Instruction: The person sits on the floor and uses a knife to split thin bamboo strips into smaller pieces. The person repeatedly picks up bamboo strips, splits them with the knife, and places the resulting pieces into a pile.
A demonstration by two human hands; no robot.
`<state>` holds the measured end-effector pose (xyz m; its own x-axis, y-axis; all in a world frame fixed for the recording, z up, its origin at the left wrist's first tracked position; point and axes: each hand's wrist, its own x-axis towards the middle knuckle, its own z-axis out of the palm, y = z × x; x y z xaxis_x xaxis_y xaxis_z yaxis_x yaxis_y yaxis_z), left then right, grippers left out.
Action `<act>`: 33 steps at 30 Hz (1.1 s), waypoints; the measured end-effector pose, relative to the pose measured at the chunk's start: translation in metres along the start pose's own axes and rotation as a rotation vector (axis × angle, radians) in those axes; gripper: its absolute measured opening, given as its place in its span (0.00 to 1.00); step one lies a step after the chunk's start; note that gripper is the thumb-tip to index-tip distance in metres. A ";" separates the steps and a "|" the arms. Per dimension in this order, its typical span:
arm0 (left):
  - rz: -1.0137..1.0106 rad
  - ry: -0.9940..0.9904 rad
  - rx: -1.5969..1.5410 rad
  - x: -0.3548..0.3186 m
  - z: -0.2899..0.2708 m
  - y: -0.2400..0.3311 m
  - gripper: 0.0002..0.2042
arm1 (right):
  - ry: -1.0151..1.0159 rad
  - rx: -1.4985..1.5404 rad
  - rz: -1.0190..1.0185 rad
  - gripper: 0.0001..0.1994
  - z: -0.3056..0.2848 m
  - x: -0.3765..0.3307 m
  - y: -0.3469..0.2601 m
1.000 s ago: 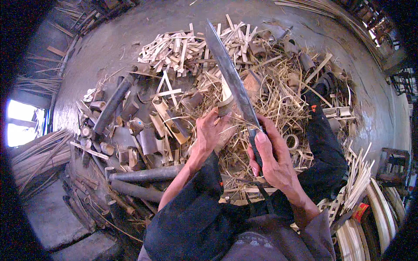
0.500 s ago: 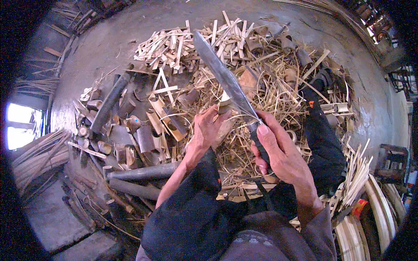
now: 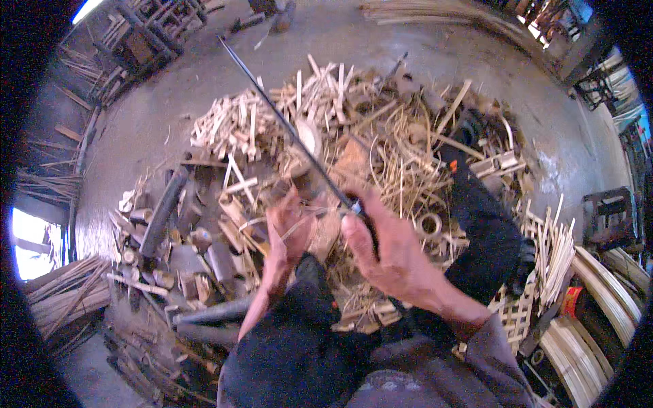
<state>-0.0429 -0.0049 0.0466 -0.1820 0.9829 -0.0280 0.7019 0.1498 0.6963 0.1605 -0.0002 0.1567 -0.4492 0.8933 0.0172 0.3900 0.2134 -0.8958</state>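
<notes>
You work bamboo with a long blade.
Your right hand [image 3: 388, 248] grips the blade [image 3: 289, 126]; your left hand [image 3: 289, 228] pinches a thin bamboo strip [image 3: 299, 224].

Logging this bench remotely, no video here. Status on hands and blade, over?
Right hand shut on the long knife, blade raised edge-on. Left hand holds a thin bamboo strip. Bamboo offcuts heaped all round on the floor.

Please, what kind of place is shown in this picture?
Probably a bamboo craft workshop. The concrete floor is covered with split bamboo offcuts, a woven lattice panel lies nearby, and the right hand grips a long blade.
</notes>
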 end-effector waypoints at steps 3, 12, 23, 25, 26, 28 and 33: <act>0.071 0.021 0.223 -0.019 -0.062 0.028 0.17 | -0.095 -0.035 -0.025 0.17 0.009 0.000 0.003; 0.842 0.508 0.379 0.088 -0.151 0.091 0.15 | -0.132 -0.070 -0.066 0.15 0.024 -0.003 0.020; 0.497 0.428 0.491 0.135 -0.112 0.010 0.20 | -0.207 -0.110 -0.158 0.14 -0.006 0.011 0.014; 0.323 0.347 0.451 0.130 -0.070 -0.026 0.21 | -0.166 -0.106 -0.164 0.14 0.033 0.015 0.078; 0.333 0.318 0.404 0.152 -0.044 -0.023 0.21 | -0.143 -0.110 -0.100 0.14 0.028 0.015 0.090; 0.573 0.394 0.373 0.173 -0.043 -0.039 0.21 | -0.080 -0.020 -0.147 0.14 0.035 0.026 0.093; 0.439 0.430 0.133 0.134 -0.084 0.026 0.16 | -0.280 -0.135 -0.037 0.17 -0.007 0.033 0.039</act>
<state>-0.1067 0.1218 0.1214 -0.0986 0.8293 0.5500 0.8488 -0.2184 0.4815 0.1663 0.0406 0.1250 -0.6615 0.7443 -0.0915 0.4645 0.3109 -0.8292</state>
